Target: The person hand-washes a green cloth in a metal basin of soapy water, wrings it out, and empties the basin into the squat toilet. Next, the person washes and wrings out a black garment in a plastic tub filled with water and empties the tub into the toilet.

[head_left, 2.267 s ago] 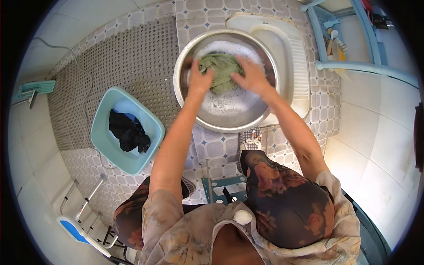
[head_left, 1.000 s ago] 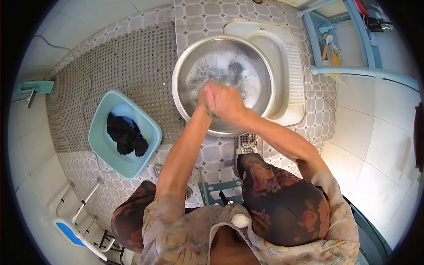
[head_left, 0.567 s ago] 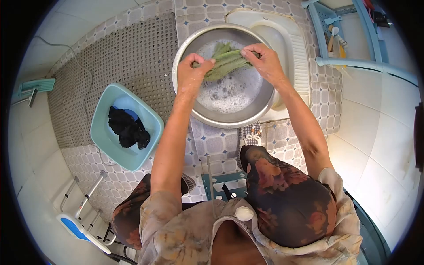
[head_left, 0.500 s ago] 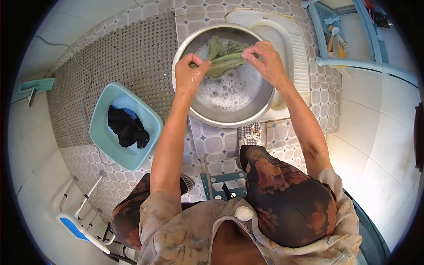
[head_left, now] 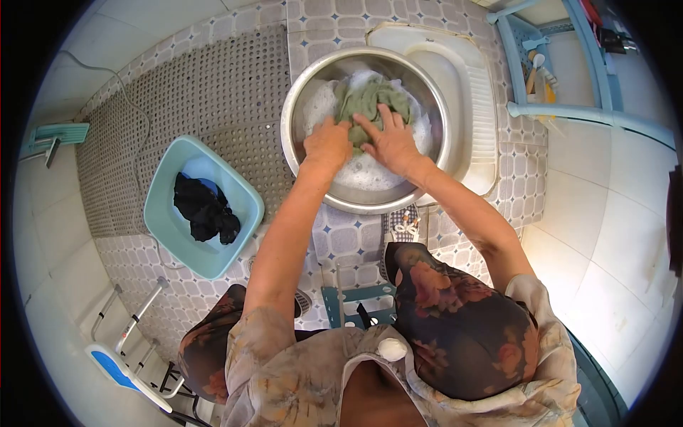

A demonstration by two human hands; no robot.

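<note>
A wet green cloth (head_left: 373, 98) lies bunched in soapy water inside a round metal basin (head_left: 290, 121). My right hand (head_left: 393, 144) rests on the cloth's near side with its fingers spread and nothing gripped. At the cloth's lower left edge, my left hand (head_left: 329, 146) has its fingers curled together against the fabric. Its fingertips are partly hidden by the cloth and foam. White suds (head_left: 370, 173) surround the cloth and both hands.
Left of the basin stands a light blue tub (head_left: 160, 213) holding dark clothing (head_left: 203, 206). A squat toilet (head_left: 480, 107) lies under the basin's right side. A blue shelf rack (head_left: 562, 109) stands at upper right, and a perforated mat (head_left: 213, 85) covers the floor at left.
The green cloth, earlier stretched between both hands above the water, is now bunched down in the suds. Both hands have moved lower and closer together; the right one has let go and spread.
</note>
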